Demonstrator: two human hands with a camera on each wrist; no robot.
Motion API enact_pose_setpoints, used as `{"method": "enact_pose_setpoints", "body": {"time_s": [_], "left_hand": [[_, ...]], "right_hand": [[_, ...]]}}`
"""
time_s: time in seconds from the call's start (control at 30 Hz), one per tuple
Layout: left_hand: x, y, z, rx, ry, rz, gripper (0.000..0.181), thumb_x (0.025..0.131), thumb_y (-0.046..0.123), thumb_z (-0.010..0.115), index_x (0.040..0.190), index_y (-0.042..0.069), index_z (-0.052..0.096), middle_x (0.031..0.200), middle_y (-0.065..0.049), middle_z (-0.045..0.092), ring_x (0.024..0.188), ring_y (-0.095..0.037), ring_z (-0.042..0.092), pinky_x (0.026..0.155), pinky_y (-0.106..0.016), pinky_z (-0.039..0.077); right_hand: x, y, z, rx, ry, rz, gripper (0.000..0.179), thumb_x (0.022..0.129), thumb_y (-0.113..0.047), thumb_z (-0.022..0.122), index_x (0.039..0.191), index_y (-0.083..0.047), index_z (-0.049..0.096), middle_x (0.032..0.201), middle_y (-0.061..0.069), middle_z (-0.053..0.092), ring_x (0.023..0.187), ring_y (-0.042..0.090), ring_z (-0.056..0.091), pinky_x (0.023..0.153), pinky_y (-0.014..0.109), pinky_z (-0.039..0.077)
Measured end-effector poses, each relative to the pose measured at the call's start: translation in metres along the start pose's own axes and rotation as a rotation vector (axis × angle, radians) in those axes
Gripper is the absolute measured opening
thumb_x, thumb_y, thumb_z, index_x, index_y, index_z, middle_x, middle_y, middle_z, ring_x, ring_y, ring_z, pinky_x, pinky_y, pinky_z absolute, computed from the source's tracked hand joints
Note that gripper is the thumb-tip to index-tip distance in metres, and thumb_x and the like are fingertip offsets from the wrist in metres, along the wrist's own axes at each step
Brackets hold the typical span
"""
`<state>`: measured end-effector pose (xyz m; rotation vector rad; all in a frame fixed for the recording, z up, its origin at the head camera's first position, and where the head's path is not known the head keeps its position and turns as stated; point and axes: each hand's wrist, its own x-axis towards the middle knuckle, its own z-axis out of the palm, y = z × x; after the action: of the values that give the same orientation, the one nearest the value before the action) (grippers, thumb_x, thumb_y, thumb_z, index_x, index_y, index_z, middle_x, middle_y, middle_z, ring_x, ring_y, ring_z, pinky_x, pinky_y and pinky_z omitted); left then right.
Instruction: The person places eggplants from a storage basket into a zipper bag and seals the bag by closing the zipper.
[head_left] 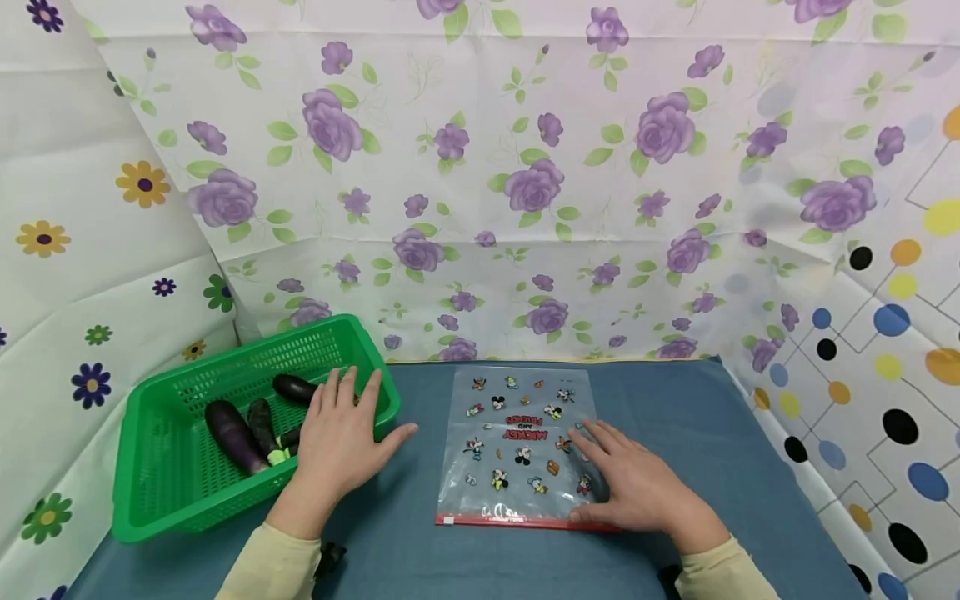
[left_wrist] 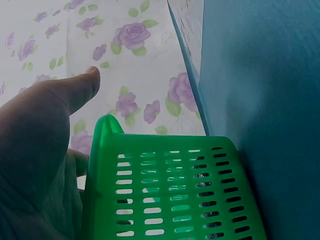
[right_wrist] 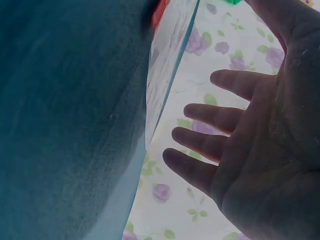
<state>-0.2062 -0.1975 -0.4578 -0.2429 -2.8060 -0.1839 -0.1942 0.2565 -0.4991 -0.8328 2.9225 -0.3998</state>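
Note:
My left hand (head_left: 340,446) hovers over the near right side of a green plastic basket (head_left: 161,502), its fingers spread and nothing held. Dark purple eggplants (head_left: 234,435) lie inside the basket, some partly hidden behind my fingers. In the left wrist view the thumb stands out beside the basket's slotted wall (left_wrist: 165,145). A clear zip bag (head_left: 480,492) printed with cartoon figures and a red slider edge lies flat on the table. Over its right side is my right hand (head_left: 637,483), fingers extended; the right wrist view shows the empty palm (right_wrist: 260,145) raised above the cloth.
A blue cloth (head_left: 675,400) covers the table. Behind it hangs a white curtain with purple roses (head_left: 532,187). Patterned sheets close off both sides, one with flowers (head_left: 142,183) on the left, one with coloured dots (head_left: 903,425) on the right.

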Motion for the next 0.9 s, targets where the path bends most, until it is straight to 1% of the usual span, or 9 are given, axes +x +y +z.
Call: {"method": "enact_pose_setpoints", "body": {"time_s": [0.27, 0.53, 0.73, 0.9], "left_hand": [[0.001, -0.004, -0.005, -0.007, -0.022, -0.020, 0.104, 0.098, 0.074, 0.072, 0.170, 0.005, 0.045, 0.167, -0.036, 0.040, 0.158, -0.058, 0.032, 0.125, -0.071, 0.031], [0.000, -0.007, -0.007, -0.006, -0.022, -0.030, 0.103, 0.097, 0.074, 0.072, 0.168, 0.003, 0.046, 0.166, -0.037, 0.041, 0.156, -0.059, 0.035, 0.122, -0.072, 0.034], [0.000, -0.010, -0.008, -0.003, -0.045, -0.037, 0.103, 0.098, 0.074, 0.072, 0.168, 0.003, 0.046, 0.166, -0.038, 0.040, 0.156, -0.060, 0.034, 0.122, -0.072, 0.034], [0.001, -0.013, -0.010, -0.018, -0.065, -0.043, 0.103, 0.099, 0.073, 0.071, 0.169, 0.003, 0.045, 0.166, -0.038, 0.040, 0.156, -0.061, 0.033, 0.123, -0.072, 0.033]], "right_hand": [[0.002, -0.001, 0.000, 0.001, -0.030, 0.013, 0.116, 0.086, -0.081, 0.080, 0.174, -0.017, 0.040, 0.178, 0.021, 0.033, 0.159, 0.054, 0.037, 0.111, 0.080, 0.042], [0.002, -0.002, -0.002, 0.022, -0.066, 0.015, 0.116, 0.086, -0.082, 0.080, 0.175, -0.021, 0.039, 0.179, 0.021, 0.031, 0.159, 0.055, 0.035, 0.111, 0.081, 0.041], [0.001, -0.002, -0.001, 0.031, -0.072, 0.019, 0.117, 0.084, -0.083, 0.081, 0.175, -0.023, 0.039, 0.179, 0.021, 0.032, 0.159, 0.055, 0.035, 0.110, 0.081, 0.041], [0.002, -0.001, 0.001, 0.041, -0.081, 0.018, 0.117, 0.082, -0.083, 0.082, 0.174, -0.024, 0.041, 0.178, 0.022, 0.032, 0.159, 0.056, 0.035, 0.110, 0.081, 0.041]]}}
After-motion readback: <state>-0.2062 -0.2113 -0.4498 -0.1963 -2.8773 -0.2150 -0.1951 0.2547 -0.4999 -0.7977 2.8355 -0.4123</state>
